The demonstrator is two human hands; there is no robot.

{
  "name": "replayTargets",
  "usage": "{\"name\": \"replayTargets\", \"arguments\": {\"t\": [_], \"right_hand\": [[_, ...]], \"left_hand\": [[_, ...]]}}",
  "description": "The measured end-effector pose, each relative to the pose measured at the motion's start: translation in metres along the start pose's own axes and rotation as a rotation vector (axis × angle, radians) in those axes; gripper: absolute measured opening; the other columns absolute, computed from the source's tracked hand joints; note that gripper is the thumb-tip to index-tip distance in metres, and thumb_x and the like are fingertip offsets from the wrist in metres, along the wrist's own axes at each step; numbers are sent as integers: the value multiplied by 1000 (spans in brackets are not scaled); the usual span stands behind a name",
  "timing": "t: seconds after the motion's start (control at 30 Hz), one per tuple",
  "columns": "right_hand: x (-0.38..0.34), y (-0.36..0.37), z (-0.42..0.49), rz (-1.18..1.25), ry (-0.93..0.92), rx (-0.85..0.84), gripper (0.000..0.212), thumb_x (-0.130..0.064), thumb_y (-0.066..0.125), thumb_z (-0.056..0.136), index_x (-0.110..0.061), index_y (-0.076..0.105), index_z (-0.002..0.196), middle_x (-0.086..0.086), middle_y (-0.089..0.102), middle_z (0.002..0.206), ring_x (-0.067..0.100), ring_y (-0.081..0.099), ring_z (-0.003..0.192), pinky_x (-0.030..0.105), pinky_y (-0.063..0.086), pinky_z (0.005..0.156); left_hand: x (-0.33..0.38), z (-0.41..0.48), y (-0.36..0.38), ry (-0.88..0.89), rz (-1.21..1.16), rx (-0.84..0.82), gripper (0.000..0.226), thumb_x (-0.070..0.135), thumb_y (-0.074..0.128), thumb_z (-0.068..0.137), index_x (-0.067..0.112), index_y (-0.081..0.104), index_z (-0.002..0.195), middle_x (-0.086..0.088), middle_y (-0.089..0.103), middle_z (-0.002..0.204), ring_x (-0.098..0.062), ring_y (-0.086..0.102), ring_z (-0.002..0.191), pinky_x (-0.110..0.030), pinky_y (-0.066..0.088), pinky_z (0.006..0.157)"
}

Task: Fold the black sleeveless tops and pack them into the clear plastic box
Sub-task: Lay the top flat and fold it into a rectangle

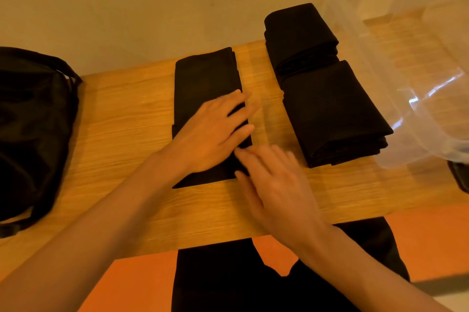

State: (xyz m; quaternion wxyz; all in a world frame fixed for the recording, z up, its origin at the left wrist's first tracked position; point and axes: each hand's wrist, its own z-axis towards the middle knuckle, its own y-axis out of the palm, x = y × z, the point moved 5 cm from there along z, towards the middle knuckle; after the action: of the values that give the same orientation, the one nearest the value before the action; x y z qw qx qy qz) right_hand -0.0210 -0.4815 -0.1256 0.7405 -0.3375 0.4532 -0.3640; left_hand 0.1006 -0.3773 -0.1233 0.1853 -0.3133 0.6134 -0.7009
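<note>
A black top (203, 78), folded into a long strip, lies mid-desk (121, 113) under the left hand (215, 131), its grip spread flat. The right hand (274, 185) touches the strip's near right edge, blurred, so I cannot tell whether its grip pinches. Two folded stacks (335, 113) sit beside the clear plastic box (418, 70).

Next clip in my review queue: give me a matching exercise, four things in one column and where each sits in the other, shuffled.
Things:
1. black bag
2. long folded top
3. two folded stacks
4. clear plastic box

Places:
A. far right end of the table
B. middle, under the left hand
C. left end of the table
D. between the long top and the box

Pairs: 1-C; 2-B; 3-D; 4-A
</note>
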Motion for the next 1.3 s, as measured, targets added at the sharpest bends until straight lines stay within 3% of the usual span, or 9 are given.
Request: {"name": "replayTargets", "arguments": {"t": [0.07, 0.2, 0.33, 0.47, 0.57, 0.67, 0.87, 1.03, 1.3], "right_hand": [[-4, 12, -10, -80, -117, -97, 42, -22, 60, 99, -8, 58, 139, 8, 59, 140, 22, 51, 133, 35, 43, 107], [4, 17, -18, -161, -34, -203, 57, -34, 44, 105, -8, 36, 154, 11, 31, 162, 21, 24, 153, 41, 29, 122], [11, 13, -23, -212, 114, -259, 69, -47, 31, 105, -2, 25, 157, 15, 27, 163, 23, 21, 153, 42, 26, 123], [9, 7, -26, -168, 147, -234, 69, -46, 30, 105, 0, 25, 156, 17, 28, 162, 24, 21, 153, 40, 27, 122], [2, 10, -24, -179, 67, -258, 68, -46, 28, 107, -2, 19, 158, 15, 18, 166, 23, 11, 155, 41, 22, 124], [1, 15, -24, -214, 55, -297, 71, -50, 27, 106, -2, 18, 158, 15, 16, 166, 25, 12, 155, 43, 25, 123], [7, 14, -35, -257, 127, -324, 77, -57, 23, 105, 0, 19, 158, 17, 21, 164, 25, 15, 154, 45, 27, 123], [-2, 6, -10, -197, 151, -264, 75, -53, 18, 106, 1, 10, 158, 18, 13, 166, 25, 8, 155, 38, 12, 123], [3, 40, 79, -271, 137, -345, 74, -53, 10, 105, -6, -5, 159, 13, -7, 168, 23, -12, 155, 38, -5, 126]], "left_hand": [[-3, -3, 14, 0, 5, -122, 57, 53, 8, 106, 36, 13, 160, 6, 6, 170, -12, -3, 156, -34, 1, 127], [-12, 1, 19, -24, 44, -128, 56, 53, 4, 105, 40, 5, 160, 9, -2, 170, -9, -11, 155, -34, -4, 127], [-10, 2, 21, -49, 56, -133, 56, 53, 7, 106, 38, 4, 160, 9, -5, 169, -10, -12, 155, -36, -5, 127], [-8, 0, 6, -109, -179, -37, 57, 52, 11, 105, 34, 11, 159, 8, 1, 169, -8, -8, 155, -29, -5, 126], [-1, -4, 4, -49, -35, -47, 59, 54, 8, 106, 32, 4, 160, 7, -3, 170, -9, -12, 155, -29, -7, 126], [-2, -11, 18, -39, 96, -127, 64, 58, 2, 103, 31, -8, 160, 8, -12, 169, -9, -18, 154, -35, -6, 127], [-5, -10, 15, -109, -24, -125, 68, 61, 3, 100, 28, -15, 158, 12, -15, 167, -1, -20, 151, -32, -6, 127], [-11, -28, -15, -217, -140, 23, 73, 64, -2, 99, 26, -7, 160, 13, -10, 168, 3, -15, 151, -24, -6, 125], [-51, -70, 8, -412, -3, -54, 77, 69, -7, 95, 28, -5, 160, 10, -12, 168, -4, -19, 152, -29, -8, 125]]}}
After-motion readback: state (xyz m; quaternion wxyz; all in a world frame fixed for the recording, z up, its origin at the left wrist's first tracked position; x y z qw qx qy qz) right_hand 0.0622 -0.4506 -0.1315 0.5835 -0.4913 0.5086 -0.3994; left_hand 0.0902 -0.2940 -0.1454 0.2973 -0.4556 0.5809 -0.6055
